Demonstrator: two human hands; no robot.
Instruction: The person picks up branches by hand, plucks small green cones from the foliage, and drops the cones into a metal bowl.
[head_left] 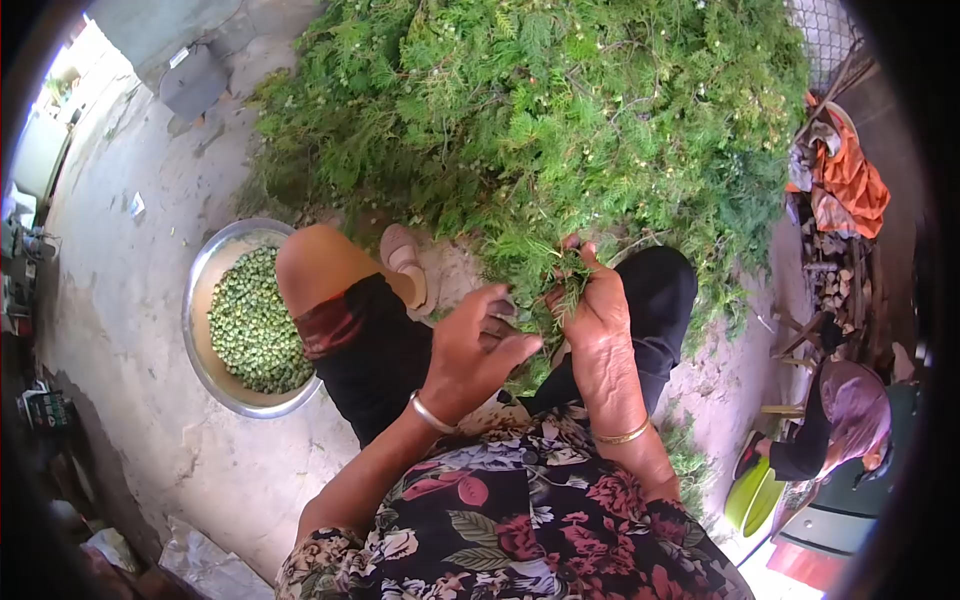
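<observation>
My right hand (592, 305) grips a small sprig of green plant (570, 272) pulled from the big heap of feathery green plants (540, 110) in front of me. My left hand (470, 350) hovers beside it with the fingers spread, close to the sprig, holding nothing that I can see. Both wrists wear bangles. A metal bowl (205, 265) full of small green pods (255, 320) sits on the ground at my left, beside my bare knee.
Concrete ground stretches to the left. A sandalled foot (405, 262) rests by the heap. Another person (840, 420) in a headscarf sits at lower right near a green container (752, 492). Orange cloth (850, 185) and wood lie at right.
</observation>
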